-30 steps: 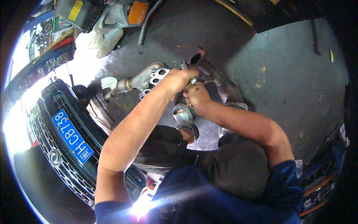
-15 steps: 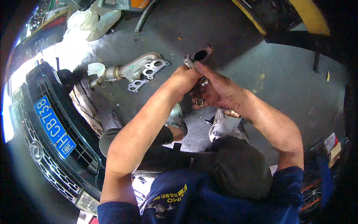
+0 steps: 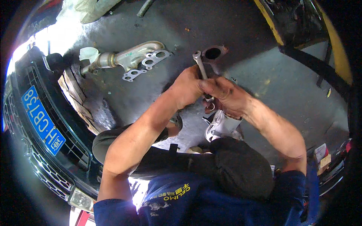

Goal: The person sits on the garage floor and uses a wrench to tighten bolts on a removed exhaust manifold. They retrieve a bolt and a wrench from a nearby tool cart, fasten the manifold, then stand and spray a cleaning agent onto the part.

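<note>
My left hand [image 3: 187, 88] and my right hand [image 3: 228, 96] meet in front of me, touching. A silver combination wrench [image 3: 201, 66] stands nearly upright between them, its open-ended head beyond my fingers. My right thumb presses across its shaft, and ring-shaped metal shows below the thumb. The left hand is curled closed beside the shaft; its fingertips and whatever they hold are hidden. Just past the wrench head is a rusty, dark metal flange [image 3: 225, 51] with a round opening. The rest of that part is covered by my hands.
Left on the grey floor lies a silver exhaust manifold [image 3: 130, 56] with flat gaskets [image 3: 155, 58] against it. A dark car front [image 3: 56, 113] stands farther left. Yellow-edged black equipment [image 3: 301, 26] occupies the far right. A hose [image 3: 146, 8] lies at the back.
More of the wrench shaft shows between my hands, which sit slightly nearer to me. The flange appears farther right. The whole view has shifted, with the car and floor parts moving left and up.
</note>
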Demonstrator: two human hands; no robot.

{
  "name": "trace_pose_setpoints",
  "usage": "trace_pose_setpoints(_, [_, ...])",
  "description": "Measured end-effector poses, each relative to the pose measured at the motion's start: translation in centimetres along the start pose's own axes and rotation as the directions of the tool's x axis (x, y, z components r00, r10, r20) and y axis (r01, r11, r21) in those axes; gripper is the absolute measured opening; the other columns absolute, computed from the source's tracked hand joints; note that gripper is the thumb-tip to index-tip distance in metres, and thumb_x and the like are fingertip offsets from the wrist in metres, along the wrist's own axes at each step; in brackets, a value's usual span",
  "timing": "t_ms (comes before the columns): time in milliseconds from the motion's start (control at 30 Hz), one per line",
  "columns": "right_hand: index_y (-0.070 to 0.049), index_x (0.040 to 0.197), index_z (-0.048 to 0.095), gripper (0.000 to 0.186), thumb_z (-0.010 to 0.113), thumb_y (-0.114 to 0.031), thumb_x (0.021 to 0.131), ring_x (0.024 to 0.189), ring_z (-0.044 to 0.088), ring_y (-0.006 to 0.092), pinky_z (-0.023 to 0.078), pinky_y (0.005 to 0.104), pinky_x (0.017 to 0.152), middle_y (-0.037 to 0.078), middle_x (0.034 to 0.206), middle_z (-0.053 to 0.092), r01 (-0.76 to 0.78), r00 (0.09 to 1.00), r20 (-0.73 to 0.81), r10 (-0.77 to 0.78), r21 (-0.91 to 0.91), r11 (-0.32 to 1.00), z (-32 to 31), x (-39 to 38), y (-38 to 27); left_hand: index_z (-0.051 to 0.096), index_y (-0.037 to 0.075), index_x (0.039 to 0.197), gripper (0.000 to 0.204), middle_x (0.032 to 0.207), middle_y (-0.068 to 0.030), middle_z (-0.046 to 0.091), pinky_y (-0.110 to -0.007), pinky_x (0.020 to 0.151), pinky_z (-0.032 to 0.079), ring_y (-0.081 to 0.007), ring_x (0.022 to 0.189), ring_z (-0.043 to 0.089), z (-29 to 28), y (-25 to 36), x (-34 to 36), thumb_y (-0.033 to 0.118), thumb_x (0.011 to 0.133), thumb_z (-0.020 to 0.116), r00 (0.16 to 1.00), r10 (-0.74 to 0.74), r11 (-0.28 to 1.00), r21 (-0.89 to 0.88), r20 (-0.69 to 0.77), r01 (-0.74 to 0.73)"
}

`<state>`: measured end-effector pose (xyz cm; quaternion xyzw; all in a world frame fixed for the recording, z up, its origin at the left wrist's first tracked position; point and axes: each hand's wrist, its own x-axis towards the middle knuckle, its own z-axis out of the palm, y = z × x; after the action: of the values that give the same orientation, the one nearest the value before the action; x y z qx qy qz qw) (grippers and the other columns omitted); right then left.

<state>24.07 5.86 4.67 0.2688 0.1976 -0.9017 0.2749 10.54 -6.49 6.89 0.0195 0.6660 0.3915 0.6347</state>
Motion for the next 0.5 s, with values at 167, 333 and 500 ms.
trace_pose_setpoints(167, [-0.006,0.132,0.059,0.044,0.077,-0.022,0.096,0.103,0.069,0.0283,0.057,0.0514,0.095,0.009,0.116,0.067,-0.052,0.991,0.137,-0.006,0.417,0.907,-1.3,-1.0,0.5,0.060,-0.005,0.127,0.044,0.113,-0.0164,0.073,-0.038,0.087,0.056,-0.0235,0.099,0.071,0.5,-1.2,0.8,0.014,0.089,0.073,0.995,-0.039,0.999,0.006,-0.096,0.040])
trace_pose_setpoints(333, [-0.007,0.132,0.060,0.051,0.082,-0.026,0.090,0.111,0.068,0.0309,0.054,0.0571,0.100,0.010,0.116,0.068,-0.146,0.979,0.196,0.056,0.482,0.864,-2.5,-0.8,1.3,0.058,-0.007,0.124,0.051,0.104,-0.0187,0.073,-0.039,0.079,0.057,-0.0248,0.093,0.073,0.2,-0.3,0.5,0.021,0.086,0.078,0.995,-0.065,0.995,0.075,-0.075,0.071])
trace_pose_setpoints(500, [-0.009,0.130,0.062,0.048,0.082,-0.025,0.089,0.111,0.067,0.0286,0.054,0.0538,0.098,0.009,0.113,0.070,-0.191,0.979,0.157,0.132,0.457,0.869,-2.7,-1.0,1.4,0.061,-0.003,0.129,0.046,0.115,-0.0157,0.073,-0.038,0.093,0.055,-0.0231,0.103,0.069,-0.5,1.1,0.3,0.011,0.088,0.074,0.985,-0.174,0.976,0.136,0.009,0.172])
